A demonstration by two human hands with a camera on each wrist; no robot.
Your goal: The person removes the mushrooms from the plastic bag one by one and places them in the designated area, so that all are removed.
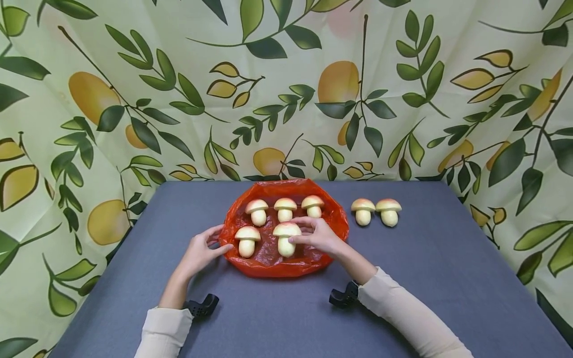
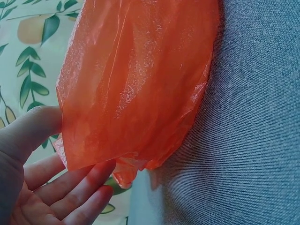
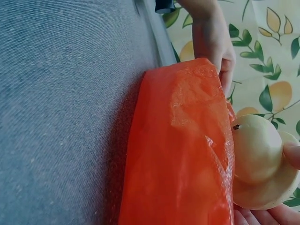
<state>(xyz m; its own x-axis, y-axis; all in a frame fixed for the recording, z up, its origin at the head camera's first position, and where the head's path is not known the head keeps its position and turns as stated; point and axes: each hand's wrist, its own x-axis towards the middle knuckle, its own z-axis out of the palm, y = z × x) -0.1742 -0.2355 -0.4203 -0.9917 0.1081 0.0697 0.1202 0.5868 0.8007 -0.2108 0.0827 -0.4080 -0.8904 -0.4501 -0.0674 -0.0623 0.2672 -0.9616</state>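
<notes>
A red plastic bag [image 1: 286, 270] lies with its mouth spread wide and its rim turned up. Inside it are three toy mushrooms in a back row, one of them the middle mushroom [image 1: 285, 209], and another mushroom [image 1: 247, 241] at front left. My right hand [image 1: 319, 233] pinches a mushroom [image 1: 286, 239] by its side, over the front middle of the bag; the right wrist view shows this mushroom [image 3: 258, 150] above the rim. At the bag's left edge, my left hand [image 1: 201, 251] holds the rim, thumb on one side and fingers [image 2: 75, 187] behind the plastic.
Two more mushrooms, a nearer-left one [image 1: 363, 211] and a right one [image 1: 389, 212], stand side by side on the grey-blue table [image 1: 268, 318], right of the bag. A leaf-patterned cloth [image 1: 286, 99] hangs behind the table and along its sides.
</notes>
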